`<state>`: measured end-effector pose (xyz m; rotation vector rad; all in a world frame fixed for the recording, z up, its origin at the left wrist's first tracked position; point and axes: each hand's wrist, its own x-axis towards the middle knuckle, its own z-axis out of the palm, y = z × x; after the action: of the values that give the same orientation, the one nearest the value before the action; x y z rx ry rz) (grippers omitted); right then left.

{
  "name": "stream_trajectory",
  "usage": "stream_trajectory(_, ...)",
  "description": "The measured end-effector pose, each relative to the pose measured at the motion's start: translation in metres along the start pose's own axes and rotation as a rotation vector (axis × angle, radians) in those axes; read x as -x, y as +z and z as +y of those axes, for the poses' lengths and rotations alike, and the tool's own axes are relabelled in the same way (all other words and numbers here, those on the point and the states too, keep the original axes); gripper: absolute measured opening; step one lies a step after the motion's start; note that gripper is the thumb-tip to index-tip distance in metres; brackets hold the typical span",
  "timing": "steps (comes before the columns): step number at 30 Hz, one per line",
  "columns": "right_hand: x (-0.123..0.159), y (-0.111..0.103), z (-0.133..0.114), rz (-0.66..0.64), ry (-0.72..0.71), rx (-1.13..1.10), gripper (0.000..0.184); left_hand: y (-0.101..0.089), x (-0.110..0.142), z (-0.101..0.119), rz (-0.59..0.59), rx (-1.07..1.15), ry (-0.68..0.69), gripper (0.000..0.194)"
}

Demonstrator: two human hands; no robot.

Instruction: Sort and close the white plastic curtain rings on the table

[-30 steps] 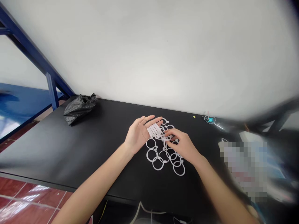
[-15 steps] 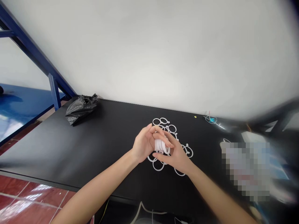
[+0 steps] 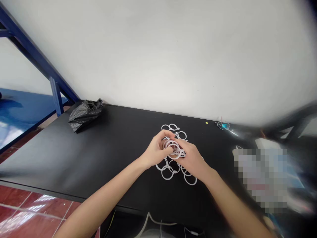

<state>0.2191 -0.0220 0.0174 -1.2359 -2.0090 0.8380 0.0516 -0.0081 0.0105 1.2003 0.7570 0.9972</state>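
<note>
A stack of white rings (image 3: pixel 176 144), each with a small knob, is gripped between both my hands above the black table. My left hand (image 3: pixel 158 148) curls round the stack from the left, its thumb over the front ring. From the right, my right hand (image 3: pixel 194 158) closes on the same stack, its fingers partly hidden behind it. Loose white rings (image 3: pixel 167 173) of the same kind lie on the table under and around my hands, several overlapping. More rings (image 3: pixel 174 127) lie just beyond my fingers.
A crumpled black plastic bag (image 3: pixel 86 114) sits at the back left of the black table (image 3: pixel 119 138). Near the wall on the right lie a pair of glasses (image 3: pixel 223 125) and a small yellow bit (image 3: pixel 206 123). A blurred-out package (image 3: pixel 260 178) is at the right.
The rings have come off my left hand's fingers, which lay stretched through them. My left hand has turned and closed, and both hands now hold the stack, its ring faces toward me.
</note>
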Motion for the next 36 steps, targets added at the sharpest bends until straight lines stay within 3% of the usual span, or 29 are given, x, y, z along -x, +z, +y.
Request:
stream_trajectory(3, 0.002, 0.009, 0.003, 0.073, -0.075, 0.045, 0.036, -0.001, 0.002, -0.005, 0.098, -0.383, 0.198, 0.034)
stream_trajectory(6, 0.005, 0.016, 0.003, 0.108, -0.087, -0.020, 0.045, -0.005, 0.001, -0.007, 0.042, -0.511, 0.275, 0.033)
stream_trajectory(14, 0.005, 0.014, -0.012, 0.114, 0.053, -0.650, 0.060, -0.014, -0.006, -0.003, -0.154, -0.094, 0.016, 0.019)
stream_trajectory(25, 0.012, 0.019, -0.014, 0.129, -0.074, -0.304, 0.057, -0.003, -0.006, -0.007, -0.138, 0.276, -0.241, 0.040)
stream_trajectory(30, 0.012, 0.020, -0.018, 0.158, -0.046, -0.335, 0.050, 0.002, -0.004, -0.010, -0.218, 0.304, -0.268, 0.022)
stream_trajectory(36, 0.010, 0.011, -0.024, 0.017, 0.255, -0.615, 0.049, 0.003, 0.000, -0.012, -0.388, 0.167, -0.079, 0.034)
